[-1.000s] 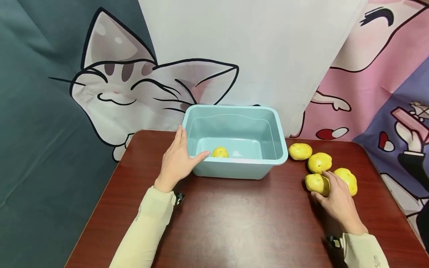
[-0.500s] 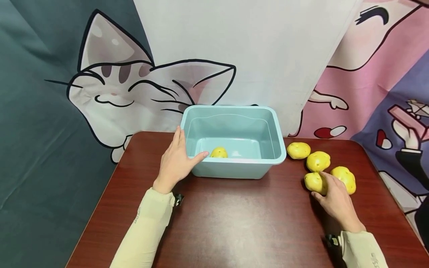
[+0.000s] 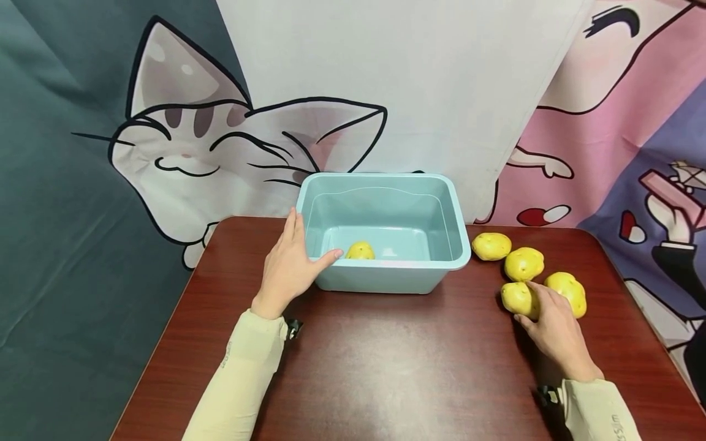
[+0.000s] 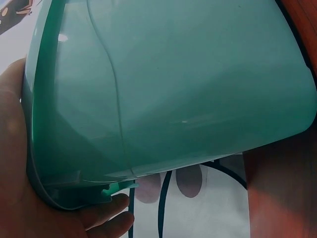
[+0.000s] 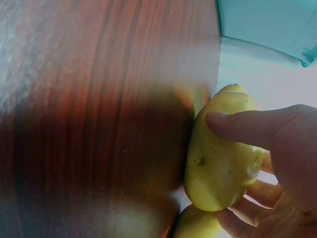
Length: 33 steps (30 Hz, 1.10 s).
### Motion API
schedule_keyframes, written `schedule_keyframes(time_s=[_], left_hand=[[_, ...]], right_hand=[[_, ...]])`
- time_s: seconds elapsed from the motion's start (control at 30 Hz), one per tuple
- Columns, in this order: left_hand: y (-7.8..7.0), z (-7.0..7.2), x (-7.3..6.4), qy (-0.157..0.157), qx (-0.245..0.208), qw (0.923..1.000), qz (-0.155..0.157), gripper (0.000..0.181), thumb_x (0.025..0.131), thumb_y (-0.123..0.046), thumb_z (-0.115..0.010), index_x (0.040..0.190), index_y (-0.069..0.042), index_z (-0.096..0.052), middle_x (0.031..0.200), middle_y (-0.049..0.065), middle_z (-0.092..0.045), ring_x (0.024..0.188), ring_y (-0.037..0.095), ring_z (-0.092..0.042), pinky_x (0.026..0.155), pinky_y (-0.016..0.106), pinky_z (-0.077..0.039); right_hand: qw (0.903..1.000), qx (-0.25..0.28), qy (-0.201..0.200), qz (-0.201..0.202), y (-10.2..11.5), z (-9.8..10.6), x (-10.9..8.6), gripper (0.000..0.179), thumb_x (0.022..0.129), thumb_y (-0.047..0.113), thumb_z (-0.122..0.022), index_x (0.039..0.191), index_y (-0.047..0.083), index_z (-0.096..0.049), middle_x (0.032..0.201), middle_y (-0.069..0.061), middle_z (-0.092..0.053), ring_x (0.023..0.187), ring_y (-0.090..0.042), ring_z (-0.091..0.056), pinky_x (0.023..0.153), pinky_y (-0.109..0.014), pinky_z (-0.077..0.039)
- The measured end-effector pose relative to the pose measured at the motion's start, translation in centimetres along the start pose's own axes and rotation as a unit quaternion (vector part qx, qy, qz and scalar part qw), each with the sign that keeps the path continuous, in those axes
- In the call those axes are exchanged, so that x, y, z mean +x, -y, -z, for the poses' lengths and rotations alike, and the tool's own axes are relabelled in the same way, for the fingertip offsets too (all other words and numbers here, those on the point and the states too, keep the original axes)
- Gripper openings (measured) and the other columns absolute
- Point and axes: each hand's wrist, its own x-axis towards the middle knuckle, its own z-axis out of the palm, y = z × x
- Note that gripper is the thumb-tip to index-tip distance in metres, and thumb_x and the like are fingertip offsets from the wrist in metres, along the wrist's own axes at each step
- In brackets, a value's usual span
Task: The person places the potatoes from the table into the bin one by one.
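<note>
"What is the person's right hand (image 3: 556, 327) doing?"

"Its fingers (image 5: 264, 192) and thumb are gripping a yellow potato (image 3: 516, 298) at the counter (image 3: 386, 367), three more potatoes (image 3: 524, 264) lying beside and beyond."

"And across from it?"

"The left hand (image 3: 289, 263) is resting, fingers extending, along a pale-blue bin (image 3: 380, 279)."

"Inside?"

"A lone potato (image 3: 361, 250) is sitting, apparently by the near wall; the rim is partly hiding it."

"Behind?"

"A cartoon cat (image 3: 182, 144) is smiling from the backdrop (image 3: 430, 92)."

Pale glare on tabletop (image 3: 380, 373)
</note>
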Motion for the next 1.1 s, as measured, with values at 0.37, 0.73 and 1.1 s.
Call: schedule_keyframes(time_s=[0.37,0.73,1.1], left_hand=[[0.07,-0.1,-0.1,-0.002,-0.002,1.0,-0.001,0.123,0.08,-0.087,-0.048,0.158,0.003,-0.016,0.168,0.012,-0.004,0.148,0.035,-0.029,0.092,0.058,-0.048],[0.11,0.01,-0.15,-0.003,-0.003,1.0,-0.003,0.123,0.081,-0.086,-0.049,0.158,0.004,-0.017,0.168,0.014,-0.005,0.148,0.035,-0.028,0.091,0.057,-0.049],[0.01,0.15,-0.1,0.0,-0.003,1.0,0.0,0.123,0.08,-0.087,-0.048,0.159,0.002,-0.015,0.168,0.011,-0.003,0.149,0.034,-0.026,0.092,0.057,-0.048]], right_hand=[[0.9999,-0.003,0.003,-0.012,-0.03,0.0,-0.01,0.073,0.07,0.005,-0.086,0.131,-0.013,-0.05,0.119,-0.038,-0.053,0.107,-0.055,-0.045,0.09,-0.064,-0.033],[0.9998,0.004,-0.005,-0.021,0.13,0.02,-0.21,0.071,0.072,0.011,-0.085,0.131,-0.011,-0.051,0.12,-0.035,-0.054,0.108,-0.052,-0.046,0.089,-0.063,-0.034],[0.9992,0.004,-0.017,-0.036,0.24,0.1,-0.12,0.071,0.077,0.015,-0.085,0.133,-0.012,-0.049,0.123,-0.036,-0.052,0.111,-0.053,-0.045,0.092,-0.064,-0.032]])
